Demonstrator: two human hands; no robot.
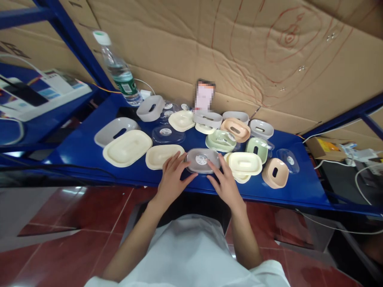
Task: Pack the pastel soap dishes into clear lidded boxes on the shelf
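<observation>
A grey soap box with a clear lid and a round white sticker (202, 160) sits at the front of the blue shelf (89, 155). My left hand (173, 177) rests against its left side, fingers stretched out and touching the lid. My right hand (224, 181) presses its right side, fingers extended along the edge. Both hands frame the box between them. A cream lid (163, 155) lies just left of my left hand, and a cream box (245, 163) stands just right of my right hand.
Several soap boxes and lids in cream, grey, green and peach cover the shelf. A water bottle (119, 71) stands at the back left, a phone (204, 95) leans on the cardboard wall. Cables and a carton (326, 145) lie to the right. Red floor tiles are below.
</observation>
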